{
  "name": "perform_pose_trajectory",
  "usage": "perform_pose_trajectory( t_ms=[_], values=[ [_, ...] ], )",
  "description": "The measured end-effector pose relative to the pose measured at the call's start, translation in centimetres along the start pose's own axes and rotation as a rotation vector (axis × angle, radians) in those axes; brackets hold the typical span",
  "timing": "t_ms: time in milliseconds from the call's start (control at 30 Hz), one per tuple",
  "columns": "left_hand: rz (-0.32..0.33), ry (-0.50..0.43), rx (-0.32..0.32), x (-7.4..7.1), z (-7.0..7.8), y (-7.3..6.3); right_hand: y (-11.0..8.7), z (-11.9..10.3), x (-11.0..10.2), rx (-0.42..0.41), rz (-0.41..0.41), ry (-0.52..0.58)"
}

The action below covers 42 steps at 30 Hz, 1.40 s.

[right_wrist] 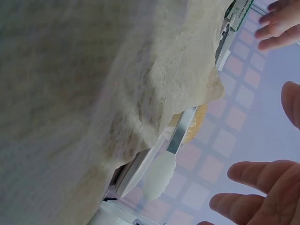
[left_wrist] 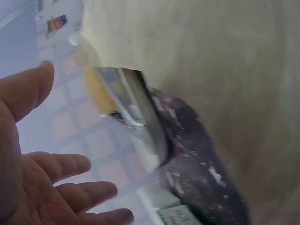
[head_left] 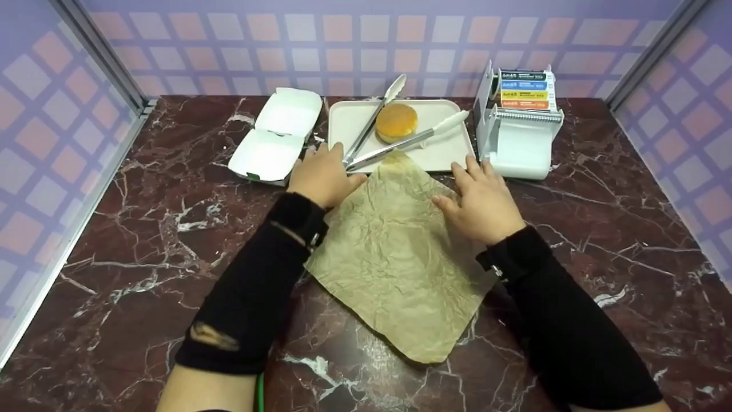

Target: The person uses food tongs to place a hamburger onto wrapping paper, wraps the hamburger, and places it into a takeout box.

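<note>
A creased sheet of brown wrapping paper lies cornerwise on the table, its far corner lapping over the tray's near edge. My left hand is over its upper left side, close to the tongs' joined end. In the left wrist view the left fingers are spread and hold nothing. Above the paper's right side is my right hand, fingers extended; the right wrist view shows these fingers apart with nothing between them. Whether either hand touches the paper I cannot tell. Beyond, a round bun sits between the spread arms of tongs.
The bun and tongs are on a cream tray at the back. Left of it stands an opened white clamshell box. To the right is a white label dispenser with several coloured strips. Patterned walls border the dark marbled table.
</note>
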<state>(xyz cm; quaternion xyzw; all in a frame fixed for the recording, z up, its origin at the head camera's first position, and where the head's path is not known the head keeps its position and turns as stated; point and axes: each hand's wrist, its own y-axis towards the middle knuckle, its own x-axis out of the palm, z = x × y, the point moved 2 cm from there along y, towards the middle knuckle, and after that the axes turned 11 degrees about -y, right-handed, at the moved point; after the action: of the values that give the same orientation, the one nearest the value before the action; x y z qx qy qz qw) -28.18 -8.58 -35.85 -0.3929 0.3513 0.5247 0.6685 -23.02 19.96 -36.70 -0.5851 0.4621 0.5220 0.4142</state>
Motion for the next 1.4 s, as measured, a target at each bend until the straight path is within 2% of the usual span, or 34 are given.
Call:
perform_pose_trajectory(
  t_ms=[267, 433, 667, 967, 1233, 1400],
  values=[
    [0.075, -0.089, 0.066, 0.6, -0.8, 3.4, 0.1, 0.1, 0.1, -0.019, 0.026, -0.012],
    [0.066, -0.074, 0.067, 1.4, -1.0, 4.5, 0.1, -0.1, 0.2, -0.017, 0.013, -0.004],
    [0.087, -0.08, 0.098, 1.7, -0.7, 4.9, 0.1, -0.4, 0.4, -0.021, 0.018, -0.008],
    [0.026, -0.044, 0.117, 2.1, -0.4, 5.4, 0.1, -0.4, 0.5, -0.039, 0.012, -0.018],
    [0.089, -0.073, 0.154, 1.7, -0.4, 5.4, 0.1, -0.4, 0.5, -0.036, 0.006, -0.018],
    [0.103, -0.082, 0.173, 1.6, -0.1, 5.4, 0.3, -0.4, 0.5, -0.036, 0.001, -0.02]
  ],
)
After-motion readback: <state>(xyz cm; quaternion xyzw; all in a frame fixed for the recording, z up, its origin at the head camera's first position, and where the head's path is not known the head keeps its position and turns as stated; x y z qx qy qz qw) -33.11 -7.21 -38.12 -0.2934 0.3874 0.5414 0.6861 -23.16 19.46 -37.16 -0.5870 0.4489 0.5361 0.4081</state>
